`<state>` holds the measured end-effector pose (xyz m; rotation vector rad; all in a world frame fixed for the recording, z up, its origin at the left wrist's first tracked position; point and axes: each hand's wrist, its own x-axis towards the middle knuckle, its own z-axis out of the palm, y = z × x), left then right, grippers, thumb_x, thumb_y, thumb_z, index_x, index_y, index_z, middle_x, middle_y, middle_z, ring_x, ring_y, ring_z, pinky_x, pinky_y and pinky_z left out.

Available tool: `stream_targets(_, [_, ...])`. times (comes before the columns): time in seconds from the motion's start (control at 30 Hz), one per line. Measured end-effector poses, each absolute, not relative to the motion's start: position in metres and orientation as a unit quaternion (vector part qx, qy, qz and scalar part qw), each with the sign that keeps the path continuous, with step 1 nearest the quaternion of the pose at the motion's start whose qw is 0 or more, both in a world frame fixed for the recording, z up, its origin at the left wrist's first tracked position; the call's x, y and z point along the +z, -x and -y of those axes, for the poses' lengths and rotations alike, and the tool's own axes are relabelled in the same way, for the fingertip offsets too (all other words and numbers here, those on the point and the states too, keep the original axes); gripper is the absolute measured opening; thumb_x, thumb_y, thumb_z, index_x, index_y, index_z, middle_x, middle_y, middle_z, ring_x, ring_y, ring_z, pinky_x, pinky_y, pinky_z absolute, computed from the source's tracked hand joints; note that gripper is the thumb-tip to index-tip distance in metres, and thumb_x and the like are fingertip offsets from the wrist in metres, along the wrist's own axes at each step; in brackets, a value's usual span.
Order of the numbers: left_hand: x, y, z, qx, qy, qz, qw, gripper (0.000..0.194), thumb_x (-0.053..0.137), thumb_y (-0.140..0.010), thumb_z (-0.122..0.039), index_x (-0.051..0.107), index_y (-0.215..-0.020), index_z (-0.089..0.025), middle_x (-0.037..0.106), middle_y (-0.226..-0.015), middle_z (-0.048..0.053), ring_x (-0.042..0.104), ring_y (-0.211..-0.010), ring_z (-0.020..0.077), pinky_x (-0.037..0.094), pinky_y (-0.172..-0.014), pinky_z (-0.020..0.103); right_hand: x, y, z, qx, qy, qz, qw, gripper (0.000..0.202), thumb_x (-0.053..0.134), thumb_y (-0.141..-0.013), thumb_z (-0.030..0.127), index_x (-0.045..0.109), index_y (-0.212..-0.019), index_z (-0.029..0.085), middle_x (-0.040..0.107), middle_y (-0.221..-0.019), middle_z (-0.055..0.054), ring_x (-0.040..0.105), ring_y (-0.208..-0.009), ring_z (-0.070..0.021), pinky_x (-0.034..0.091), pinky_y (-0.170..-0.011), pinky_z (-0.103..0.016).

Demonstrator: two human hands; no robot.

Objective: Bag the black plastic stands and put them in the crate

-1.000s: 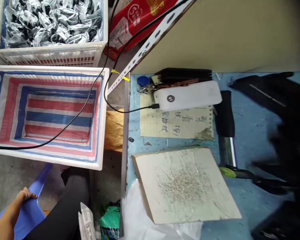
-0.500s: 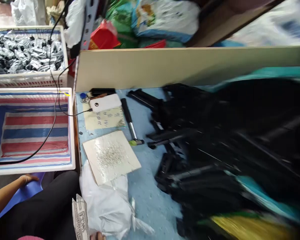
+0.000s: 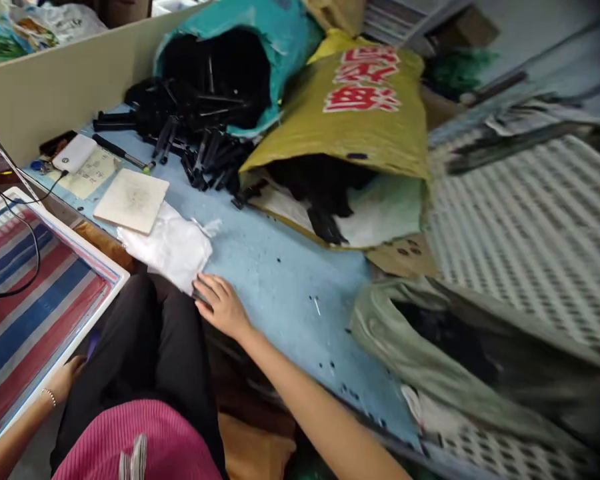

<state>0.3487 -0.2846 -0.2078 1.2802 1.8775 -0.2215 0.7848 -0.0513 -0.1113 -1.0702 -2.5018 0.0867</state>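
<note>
My right hand rests on the near edge of the blue tabletop. Its fingers are a little apart, with the tips touching or close to a crumpled white plastic bag. A square pale tile lies partly on that bag. Down beside my thigh, my left hand, with a beaded bracelet at the wrist, has its fingers curled at a blue-purple plastic piece, which is mostly hidden.
Black plastic parts spill from a teal sack. Beside it lies an open yellow sack with black contents. A hammer, a white power bank, a striped-lined crate and a grey-green sack surround the work area.
The view has swung to the right and back, bringing in the yellow sack, the grey-green sack and my whole right hand. My left hand stays low beside my leg.
</note>
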Motion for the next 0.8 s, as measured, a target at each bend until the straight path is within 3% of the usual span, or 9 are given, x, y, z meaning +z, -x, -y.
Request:
stream_targets(0.1, [-0.206, -0.333, 0.313, -0.045, -0.603, -0.736, 0.306, 0.047, 0.039, -0.097, -0.027, 0.059, -0.140, -0.025, 0.060, -0.149, 0.007, 0.046, -0.147, 0.0268, 0.036, -0.123, 0.038, -0.113, -0.780, 0.054, 0.045, 0.416, 0.894, 0.162, 0.043, 0.050, -0.102, 0.031, 0.062, -0.139, 0.015, 0.059, -0.147, -0.016, 0.051, -0.136, -0.0318, 0.043, -0.118, -0.051])
stream_targets(0.17, [-0.208, -0.323, 0.325, -0.040, -0.627, -0.753, 0.194, 0.054, 0.042, -0.098, -0.025, 0.048, -0.151, -0.021, 0.053, -0.154, 0.015, 0.040, -0.150, 0.0336, 0.034, -0.122, 0.050, -0.112, -0.776, 0.057, 0.055, 0.431, 0.890, 0.140, 0.046, 0.047, -0.103, 0.034, 0.059, -0.143, 0.013, 0.056, -0.151, -0.017, 0.047, -0.140, -0.0335, 0.040, -0.119, -0.053])
stream_targets(0.23, [-0.212, -0.313, 0.326, -0.073, -0.613, -0.770, 0.160, 0.057, 0.039, -0.100, -0.025, 0.039, -0.157, -0.018, 0.053, -0.151, 0.020, 0.054, -0.136, 0.0361, 0.046, -0.110, 0.052, -0.109, -0.772, 0.060, 0.060, 0.437, 0.888, 0.131, 0.050, 0.046, -0.103, 0.035, 0.055, -0.147, 0.012, 0.053, -0.153, -0.017, 0.045, -0.141, -0.0347, 0.037, -0.120, -0.054])
stream_targets(0.3, [-0.217, -0.305, 0.319, -0.106, -0.592, -0.778, 0.185, 0.053, 0.030, -0.104, -0.025, 0.037, -0.155, -0.017, 0.057, -0.144, 0.021, 0.068, -0.113, 0.0328, 0.054, -0.094, 0.048, -0.107, -0.769, 0.062, 0.056, 0.439, 0.887, 0.130, 0.051, 0.048, -0.102, 0.034, 0.053, -0.148, 0.011, 0.053, -0.153, -0.017, 0.044, -0.141, -0.0347, 0.036, -0.120, -0.053])
stream_targets(0.4, [-0.221, -0.302, 0.303, -0.108, -0.575, -0.787, 0.196, 0.046, 0.024, -0.106, -0.027, 0.043, -0.147, -0.018, 0.061, -0.138, 0.018, 0.072, -0.101, 0.0306, 0.055, -0.083, 0.043, -0.104, -0.765, 0.063, 0.036, 0.441, 0.888, 0.128, 0.051, 0.050, -0.101, 0.033, 0.054, -0.147, 0.011, 0.055, -0.152, -0.018, 0.046, -0.140, -0.0332, 0.037, -0.120, -0.050])
stream_targets(0.67, [-0.220, -0.312, 0.296, -0.081, -0.565, -0.797, 0.197, 0.038, 0.025, -0.104, -0.023, 0.051, -0.132, -0.020, 0.065, -0.132, 0.016, 0.073, -0.098, 0.0296, 0.052, -0.080, 0.041, -0.102, -0.759, 0.068, -0.010, 0.437, 0.892, 0.117, 0.049, 0.050, -0.102, 0.036, 0.056, -0.144, 0.010, 0.057, -0.149, -0.019, 0.049, -0.136, -0.0317, 0.043, -0.114, -0.048])
stream_targets(0.8, [-0.222, -0.312, 0.297, -0.070, -0.556, -0.802, 0.209, 0.043, 0.029, -0.104, -0.025, 0.047, -0.143, -0.024, 0.063, -0.138, 0.016, 0.071, -0.103, 0.0294, 0.054, -0.086, 0.043, -0.097, -0.757, 0.063, -0.017, 0.438, 0.891, 0.118, 0.046, 0.052, -0.102, 0.036, 0.058, -0.142, 0.012, 0.059, -0.147, -0.018, 0.051, -0.134, -0.0310, 0.045, -0.112, -0.047])
